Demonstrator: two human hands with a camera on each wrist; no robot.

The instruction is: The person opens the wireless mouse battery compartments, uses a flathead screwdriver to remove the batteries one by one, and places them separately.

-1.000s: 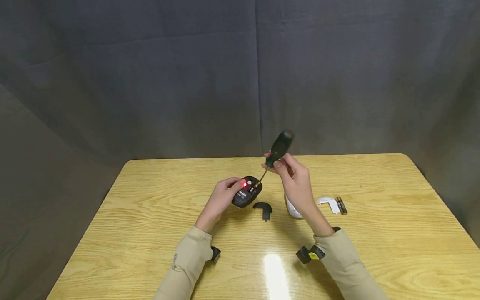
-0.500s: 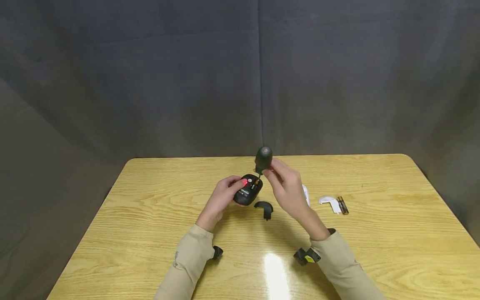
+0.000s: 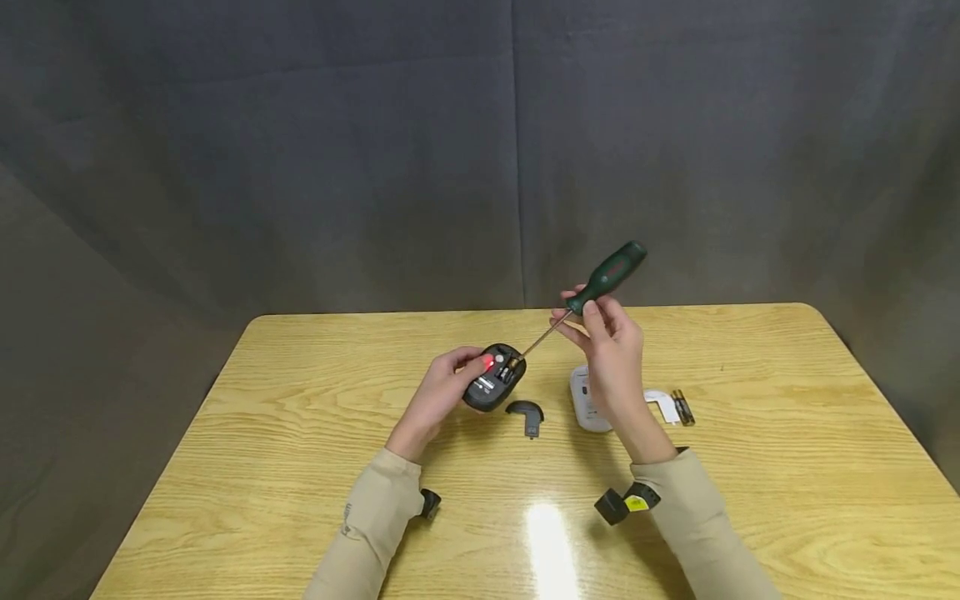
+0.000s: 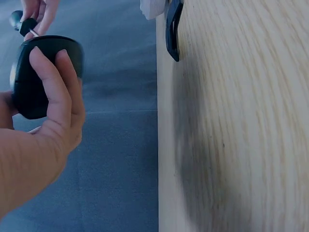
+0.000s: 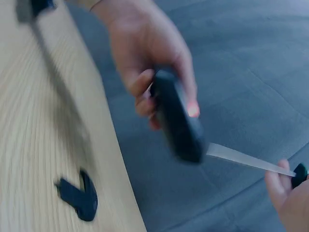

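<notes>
While the left hand (image 3: 442,393) curls round the black mouse (image 3: 493,378), thumb on one flank and fingers wrapped over its back, the underside faces up and a red light glows near the thumb. The mouse sits tilted, held just above the wooden table (image 3: 300,433), left of centre. The right hand (image 3: 611,350) pinches the green-handled screwdriver (image 3: 596,287) low on its handle between thumb and fingertips; the shaft slants down to the left and its tip meets the open underside of the mouse.

Just beside the mouse lies its curved black cover (image 3: 527,414). A white mouse (image 3: 587,400) is half hidden behind the right wrist, so I cannot make out its full shape. Past it lie a white cover (image 3: 662,404) and a battery (image 3: 682,407), touching or nearly so. The right wrist view is smeared with motion blur, and the exact spot where the tip lands inside the mouse is too small to read. In the left wrist view only the mouse's back shows.

Half a second ago the handle stood nearly upright over the mouse, its butt end facing me; now it leans far out to the right, and the right hand has swung right with it. The left hand keeps the same hold.
</notes>
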